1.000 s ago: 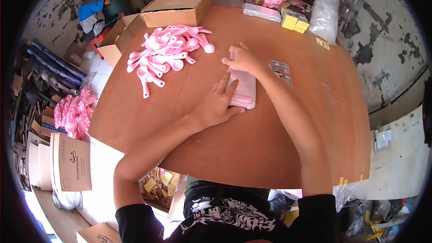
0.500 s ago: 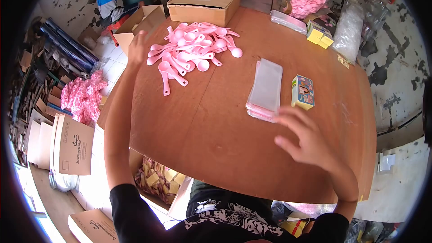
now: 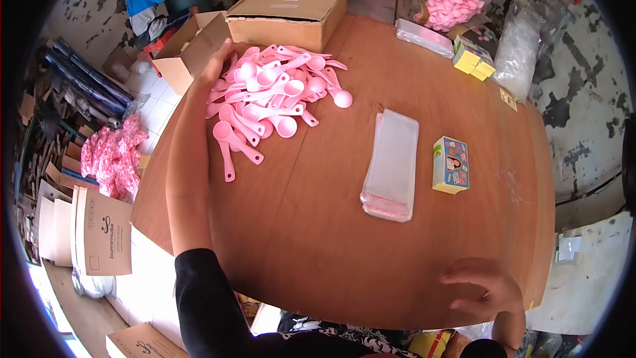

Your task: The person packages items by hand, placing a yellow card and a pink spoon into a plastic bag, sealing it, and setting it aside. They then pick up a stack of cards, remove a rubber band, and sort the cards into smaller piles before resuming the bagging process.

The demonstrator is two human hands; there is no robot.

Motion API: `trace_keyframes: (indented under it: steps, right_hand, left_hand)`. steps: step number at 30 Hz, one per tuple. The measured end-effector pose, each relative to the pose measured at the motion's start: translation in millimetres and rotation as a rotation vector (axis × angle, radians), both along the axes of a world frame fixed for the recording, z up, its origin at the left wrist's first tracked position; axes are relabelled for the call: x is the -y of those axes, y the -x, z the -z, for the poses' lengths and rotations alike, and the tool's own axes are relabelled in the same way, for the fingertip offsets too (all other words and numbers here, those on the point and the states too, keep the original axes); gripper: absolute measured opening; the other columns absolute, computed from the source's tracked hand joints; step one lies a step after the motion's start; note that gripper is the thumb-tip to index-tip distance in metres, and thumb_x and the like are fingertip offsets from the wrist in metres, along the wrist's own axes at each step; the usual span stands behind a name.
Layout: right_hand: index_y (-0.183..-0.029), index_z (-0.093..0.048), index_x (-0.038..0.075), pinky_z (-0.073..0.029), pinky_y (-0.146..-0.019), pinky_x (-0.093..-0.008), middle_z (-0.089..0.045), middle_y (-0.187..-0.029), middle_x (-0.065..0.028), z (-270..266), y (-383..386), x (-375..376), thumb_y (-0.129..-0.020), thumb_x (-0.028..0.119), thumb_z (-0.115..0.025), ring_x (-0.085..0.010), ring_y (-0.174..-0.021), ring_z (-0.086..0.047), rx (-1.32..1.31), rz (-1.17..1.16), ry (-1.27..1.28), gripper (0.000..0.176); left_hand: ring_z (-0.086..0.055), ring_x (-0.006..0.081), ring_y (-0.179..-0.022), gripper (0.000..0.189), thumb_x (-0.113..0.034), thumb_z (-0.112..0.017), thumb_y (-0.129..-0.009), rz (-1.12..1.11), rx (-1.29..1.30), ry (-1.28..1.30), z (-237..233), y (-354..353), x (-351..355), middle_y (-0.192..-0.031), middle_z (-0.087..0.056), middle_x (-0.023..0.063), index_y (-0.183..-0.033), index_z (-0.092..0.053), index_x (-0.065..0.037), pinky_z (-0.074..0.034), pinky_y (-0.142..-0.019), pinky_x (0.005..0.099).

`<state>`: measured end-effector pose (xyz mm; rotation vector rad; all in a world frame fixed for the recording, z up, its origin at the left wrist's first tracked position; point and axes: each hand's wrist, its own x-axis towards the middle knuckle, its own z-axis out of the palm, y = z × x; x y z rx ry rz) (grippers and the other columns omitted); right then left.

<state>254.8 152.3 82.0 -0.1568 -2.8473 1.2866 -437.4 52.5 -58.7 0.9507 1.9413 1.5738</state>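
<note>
My left hand [image 3: 216, 64] reaches to the far left side of a pile of pink plastic measuring spoons [image 3: 268, 96]. It is seen edge-on beside the pile, fingers extended and partly hidden. My right hand [image 3: 487, 288], a little blurred, hovers near the table's front right edge. Its fingers are curved and apart from the thumb, with nothing between them. Ahead of that hand lie a stack of clear plastic sleeves [image 3: 392, 159] with a pinkish lower end and a small box [image 3: 452, 164] with a blue printed top and yellow sides.
A closed cardboard box [image 3: 285, 16] stands behind the spoons, an open carton [image 3: 189, 50] at its left. Yellow boxes [image 3: 473, 58] and a plastic-wrapped roll [image 3: 517, 53] sit at the back right. A person in a blue-and-grey shirt [image 3: 146, 10] is at the far left.
My right hand has drawn back from the sleeves toward the table's front edge. My left hand has moved against the spoon pile's side. The view has shifted, so the table things appear lower.
</note>
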Motion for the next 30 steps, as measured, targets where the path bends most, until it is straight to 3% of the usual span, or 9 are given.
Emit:
trace_keyframes:
  steps: [5,7,9,11,13,17,24,28,30]
  right_hand:
    - [-0.115,-0.067,0.005,-0.053,-0.078,-0.0364,-0.070,-0.100,-0.0117,-7,43,-26,-0.075,0.013,-0.081,-0.0306,-0.090,-0.067,0.023,-0.071,0.001,0.043]
    - [-0.115,-0.067,0.004,-0.053,-0.079,-0.0350,-0.070,-0.101,-0.0121,-14,68,-28,-0.077,0.015,-0.080,-0.0287,-0.091,-0.068,0.021,-0.115,-0.071,0.041]
    - [-0.114,-0.067,0.004,-0.053,-0.081,-0.0342,-0.070,-0.102,-0.0124,-20,93,-25,-0.081,0.014,-0.077,-0.0283,-0.093,-0.068,0.154,0.008,0.013,0.036]
    - [-0.112,-0.067,0.003,-0.052,-0.085,-0.0334,-0.070,-0.104,-0.0129,-5,137,-50,-0.085,0.015,-0.073,-0.0257,-0.097,-0.068,-0.110,-0.184,-0.075,0.030]
    - [-0.110,-0.066,0.001,-0.052,-0.086,-0.0328,-0.070,-0.105,-0.0100,15,178,-70,-0.089,0.016,-0.068,-0.0223,-0.100,-0.067,-0.255,-0.164,-0.057,0.026]
    - [-0.110,-0.067,-0.001,-0.052,-0.086,-0.0302,-0.070,-0.105,-0.0080,26,238,-85,-0.091,0.014,-0.066,-0.0148,-0.100,-0.065,-0.194,0.085,0.189,0.024]
    - [-0.110,-0.067,-0.001,-0.052,-0.087,-0.0306,-0.071,-0.099,-0.0086,23,212,-74,-0.091,0.015,-0.066,-0.0154,-0.097,-0.066,-0.224,0.164,0.206,0.025]
    - [-0.113,-0.064,-0.001,-0.048,-0.092,-0.0309,-0.069,-0.109,-0.0083,25,167,-59,-0.093,0.014,-0.064,-0.0158,-0.105,-0.063,-0.153,0.089,0.090,0.025]
    - [-0.109,-0.066,0.000,-0.048,-0.092,-0.0306,-0.069,-0.109,-0.0099,27,146,-45,-0.091,0.013,-0.066,-0.0185,-0.103,-0.065,-0.239,0.035,-0.149,0.023]
  left_hand:
    - [-0.060,0.0184,-0.111,0.044,-0.034,-0.046,-0.099,0.119,0.094,0.007,-53,-86,-15,-0.127,-0.063,0.0120,-0.127,-0.064,-0.006,-0.043,-0.100,0.0280]
    - [-0.060,0.0187,-0.111,0.044,-0.034,-0.046,-0.099,0.124,0.087,0.027,-66,-115,-13,-0.127,-0.063,0.0124,-0.128,-0.063,-0.006,-0.043,-0.099,0.0284]
    - [-0.060,0.0191,-0.112,0.045,-0.035,-0.046,-0.098,0.145,0.065,0.048,-72,-141,-18,-0.128,-0.063,0.0128,-0.128,-0.063,-0.005,-0.044,-0.099,0.0287]
    - [-0.060,0.0194,-0.112,0.046,-0.035,-0.046,-0.098,0.157,0.048,0.050,-77,-162,-26,-0.128,-0.062,0.0132,-0.129,-0.062,-0.005,-0.044,-0.099,0.0291]
    - [-0.060,0.0197,-0.112,0.047,-0.036,-0.047,-0.098,0.152,0.039,0.050,-72,-176,-25,-0.128,-0.062,0.0136,-0.129,-0.062,-0.004,-0.044,-0.099,0.0294]
    - [-0.060,0.0204,-0.113,0.048,-0.036,-0.047,-0.097,0.153,0.030,0.071,-68,-188,-37,-0.129,-0.062,0.0143,-0.130,-0.060,-0.003,-0.045,-0.098,0.0301]
    - [-0.060,0.0216,-0.114,0.052,-0.038,-0.048,-0.096,0.092,0.000,0.060,-62,-214,-32,-0.130,-0.061,0.0157,-0.131,-0.058,-0.002,-0.046,-0.098,0.0314]
    - [-0.060,0.0223,-0.115,0.054,-0.039,-0.048,-0.096,0.002,-0.033,0.033,-51,-225,-33,-0.131,-0.060,0.0165,-0.132,-0.057,-0.001,-0.046,-0.097,0.0321]
    - [-0.061,0.0226,-0.115,0.055,-0.039,-0.048,-0.095,-0.034,-0.050,0.020,-47,-231,-34,-0.131,-0.060,0.0169,-0.133,-0.057,0.000,-0.046,-0.097,0.0325]
